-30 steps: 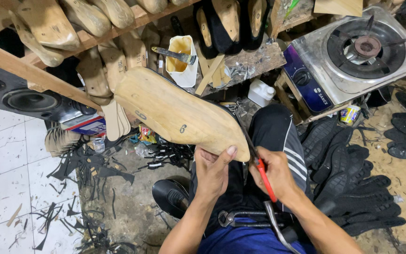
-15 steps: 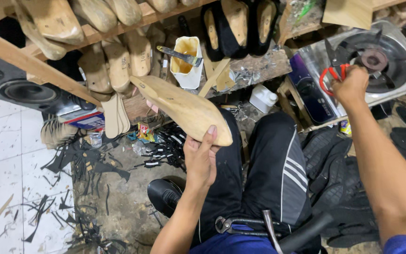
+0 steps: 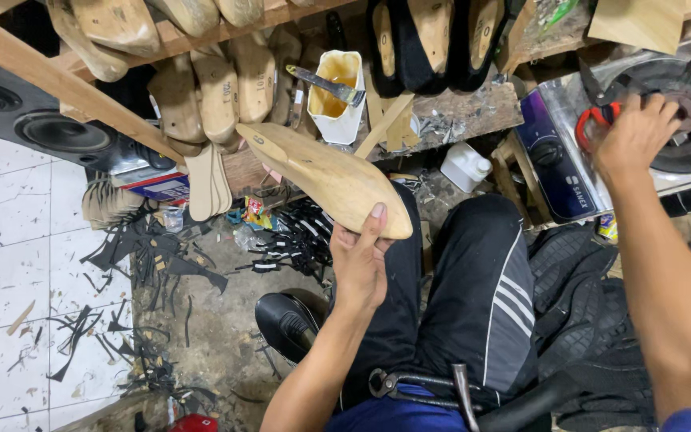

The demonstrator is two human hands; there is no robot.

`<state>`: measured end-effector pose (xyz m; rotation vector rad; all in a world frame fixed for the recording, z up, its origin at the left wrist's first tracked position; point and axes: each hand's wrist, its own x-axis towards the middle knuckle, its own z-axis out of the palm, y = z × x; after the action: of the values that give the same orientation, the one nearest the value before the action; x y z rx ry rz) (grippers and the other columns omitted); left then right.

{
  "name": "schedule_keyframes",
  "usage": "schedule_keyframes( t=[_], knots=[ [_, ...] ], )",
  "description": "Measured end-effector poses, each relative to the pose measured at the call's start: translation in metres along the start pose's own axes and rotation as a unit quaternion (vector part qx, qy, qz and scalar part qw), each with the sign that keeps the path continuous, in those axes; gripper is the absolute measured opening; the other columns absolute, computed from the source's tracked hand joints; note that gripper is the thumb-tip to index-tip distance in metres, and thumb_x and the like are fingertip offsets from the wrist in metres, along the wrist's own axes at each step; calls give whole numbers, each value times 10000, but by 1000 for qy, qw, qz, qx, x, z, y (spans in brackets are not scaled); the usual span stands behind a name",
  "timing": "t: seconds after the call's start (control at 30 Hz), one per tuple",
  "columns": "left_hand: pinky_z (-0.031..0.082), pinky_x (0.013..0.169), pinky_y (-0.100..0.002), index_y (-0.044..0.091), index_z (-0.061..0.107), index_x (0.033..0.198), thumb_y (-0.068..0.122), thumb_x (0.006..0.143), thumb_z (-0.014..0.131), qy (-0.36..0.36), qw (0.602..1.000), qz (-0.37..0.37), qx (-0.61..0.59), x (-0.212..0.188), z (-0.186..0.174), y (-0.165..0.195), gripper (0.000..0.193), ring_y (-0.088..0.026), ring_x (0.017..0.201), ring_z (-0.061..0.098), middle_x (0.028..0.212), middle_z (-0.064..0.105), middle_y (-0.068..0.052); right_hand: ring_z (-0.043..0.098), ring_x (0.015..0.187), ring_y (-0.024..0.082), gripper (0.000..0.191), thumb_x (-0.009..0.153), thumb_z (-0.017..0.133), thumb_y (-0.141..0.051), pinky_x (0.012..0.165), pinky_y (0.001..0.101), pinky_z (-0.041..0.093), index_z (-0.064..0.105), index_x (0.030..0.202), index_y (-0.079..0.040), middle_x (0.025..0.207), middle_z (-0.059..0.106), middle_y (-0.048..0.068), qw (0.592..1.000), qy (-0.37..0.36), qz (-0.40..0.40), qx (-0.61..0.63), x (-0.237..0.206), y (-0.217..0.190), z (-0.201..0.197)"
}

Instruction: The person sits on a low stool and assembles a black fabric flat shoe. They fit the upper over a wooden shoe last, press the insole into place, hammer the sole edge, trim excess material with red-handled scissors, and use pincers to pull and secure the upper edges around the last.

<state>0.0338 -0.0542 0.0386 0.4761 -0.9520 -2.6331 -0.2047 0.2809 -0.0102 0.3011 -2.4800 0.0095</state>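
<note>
My left hand holds a pale wooden shoe last by its near end, tilted up and away over my left knee. My right hand reaches far right to the metal gas stove. It grips red-handled pliers at the stove's left side, their dark jaws pointing up over the top. My legs in black trousers with white stripes fill the middle. Another tool with dark handles lies on my lap.
A wooden shelf ahead carries several more lasts and black shoes. A white cup of yellow glue with a brush stands on it. A speaker sits at left. Black scraps litter the floor. Black soles are piled at right.
My right hand left the last, swung right with the red-handled pliers and now rests at the stove. The last has tilted and my left hand alone holds it.
</note>
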Motion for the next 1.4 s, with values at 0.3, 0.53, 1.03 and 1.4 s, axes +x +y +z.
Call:
schedule_keyframes(
  t=[0.3,0.53,1.03,1.4],
  knots=[
    [562,885,-334,78,551,1309,60,936,689,30,998,-44,-17,-42,10,-57,398,-147,1042,659,1175,666,-41,681,616,130,253,1002,616,-208,551,266,545,727,948,12,757,734,79,713,-318,222,584,-121,-141,-149],
    [498,976,-304,80,588,1265,90,983,689,-12,987,-117,-106,-97,10,-120,300,-121,1083,633,1181,661,-36,607,576,52,185,925,774,-142,528,201,467,708,892,29,702,688,21,699,-76,414,579,-192,-183,-167],
    [532,976,-371,24,352,1512,-57,812,790,-15,819,231,526,-32,-79,-37,830,-289,1166,575,1348,478,-216,483,533,50,191,921,796,-140,471,206,341,649,829,-61,685,589,-21,565,-150,442,681,-172,-101,-77],
    [534,1005,-371,32,651,1302,40,693,898,-137,805,228,530,2,-103,-14,658,-299,1165,666,1258,692,-149,522,585,67,231,962,783,-224,497,216,378,661,891,-41,746,616,-2,560,-134,482,661,-170,-109,-77]
  ],
)
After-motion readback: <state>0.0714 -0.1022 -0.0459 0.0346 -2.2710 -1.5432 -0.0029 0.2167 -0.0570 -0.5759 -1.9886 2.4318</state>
